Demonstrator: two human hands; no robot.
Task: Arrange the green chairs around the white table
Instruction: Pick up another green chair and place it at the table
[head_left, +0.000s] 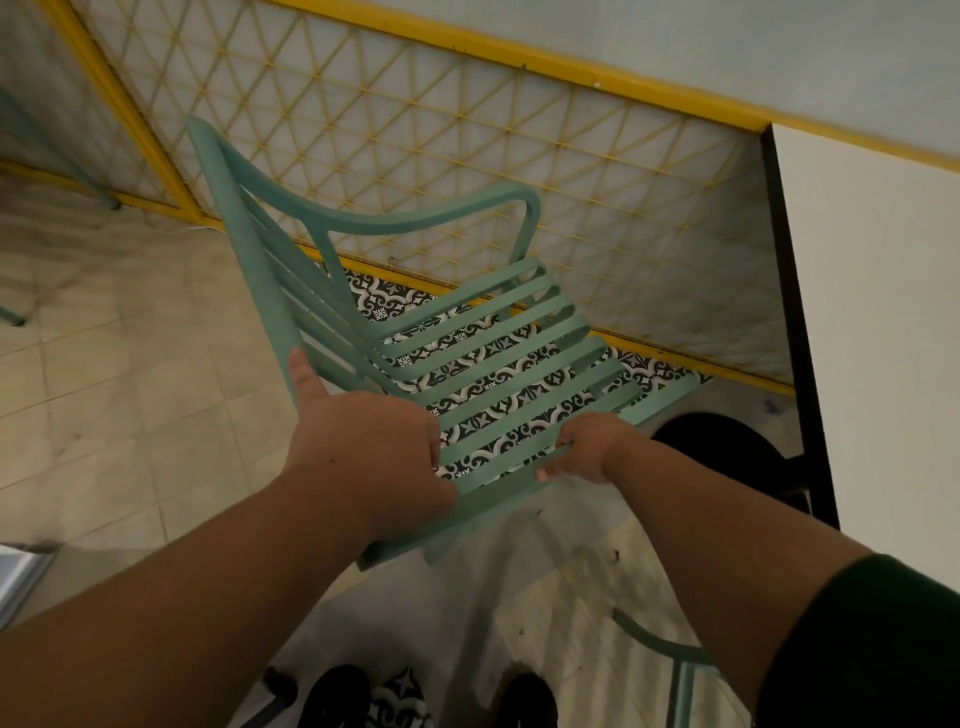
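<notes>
Hands (363, 452) (587, 447) on chair (415, 224) edge, table (883, 312) alongside

Both my arms reach forward, my left hand (363, 452) curled over the green chair's (239, 234) edge with its thumb stretched out, my right hand (587, 449) gripping it alongside.

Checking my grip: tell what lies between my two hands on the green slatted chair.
Head view: only seat slats of the green slatted chair run between left hand and right hand; black-and-white patterned tiles show through the gaps.
</notes>
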